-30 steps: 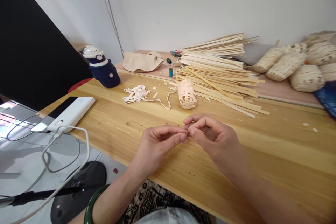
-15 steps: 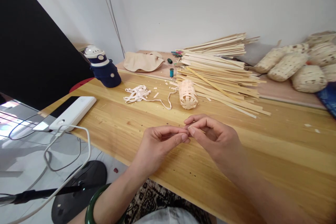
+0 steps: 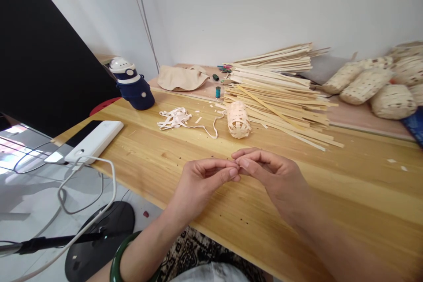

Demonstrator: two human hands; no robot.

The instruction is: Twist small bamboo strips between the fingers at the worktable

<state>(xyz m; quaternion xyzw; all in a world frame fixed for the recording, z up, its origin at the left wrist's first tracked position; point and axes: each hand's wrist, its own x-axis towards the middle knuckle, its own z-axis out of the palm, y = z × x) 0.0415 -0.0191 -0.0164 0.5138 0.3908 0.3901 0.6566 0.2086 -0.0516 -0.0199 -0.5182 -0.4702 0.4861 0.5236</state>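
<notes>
Over the wooden table (image 3: 284, 246), my left hand (image 3: 206, 180) and my right hand (image 3: 274, 176) meet fingertip to fingertip. Both are pinched closed; whatever is between the fingers is too small or too hidden to make out. Just beyond them a small woven bamboo basket (image 3: 238, 120) lies on its side with its open-weave end towards me. A white flat cord (image 3: 208, 131) runs from beside the basket to a loose tangled heap (image 3: 175, 119) on the left. Behind the basket are bundles of thin bamboo strips (image 3: 280, 92).
A blue bottle (image 3: 135, 90) and a white power bank (image 3: 99, 141) with a cable stand at the left. Beige cloth (image 3: 181, 78), a blue thread spool (image 3: 217, 92) and a dark green spool (image 3: 216, 77) lie at the back. Several finished woven pieces (image 3: 366, 86) are piled at right.
The view has shifted slightly. My fingertips stay together, with the right thumb and fingers moving only a little. The basket and cord lie as before.
</notes>
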